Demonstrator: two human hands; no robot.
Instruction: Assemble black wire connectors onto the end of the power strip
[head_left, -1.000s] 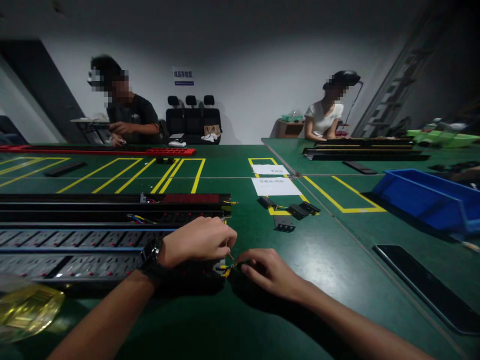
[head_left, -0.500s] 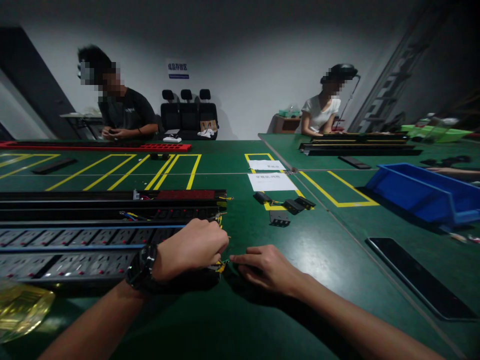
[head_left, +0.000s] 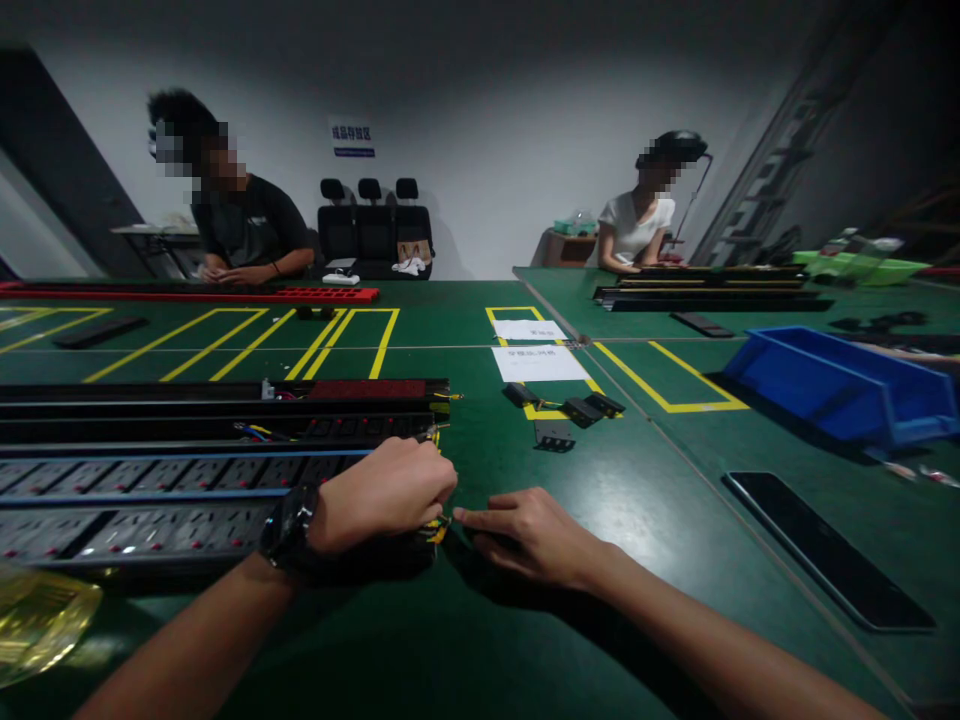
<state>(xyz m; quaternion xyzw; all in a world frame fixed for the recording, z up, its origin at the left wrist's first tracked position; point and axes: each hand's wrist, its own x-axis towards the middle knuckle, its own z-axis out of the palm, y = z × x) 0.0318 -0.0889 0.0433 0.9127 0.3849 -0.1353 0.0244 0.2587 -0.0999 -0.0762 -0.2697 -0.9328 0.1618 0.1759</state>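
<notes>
My left hand (head_left: 390,488), with a black watch (head_left: 289,528) on its wrist, is curled over the right end of the nearest power strip (head_left: 172,532). Its fingers are closed and point down, and whatever they grip is hidden under the hand. Yellow wires (head_left: 438,532) stick out of the strip end just below those fingers. From the right, my right hand (head_left: 536,540) reaches in, index finger stretched out with its tip close by the wires; the other fingers bend loosely below. Behind lies a second power strip (head_left: 161,474) with blue edges, parallel to the first.
Black channels (head_left: 150,425) lie beyond the strips. Several small black parts (head_left: 555,435) sit near paper labels (head_left: 540,364). A phone (head_left: 825,550) and a blue bin (head_left: 832,390) are at right. Clear yellow plastic (head_left: 45,620) lies near left. Two people stand across the table.
The view has shifted slightly. My left hand stays curled at the strip end; my right index fingertip stays by the wires, with hardly any movement.
</notes>
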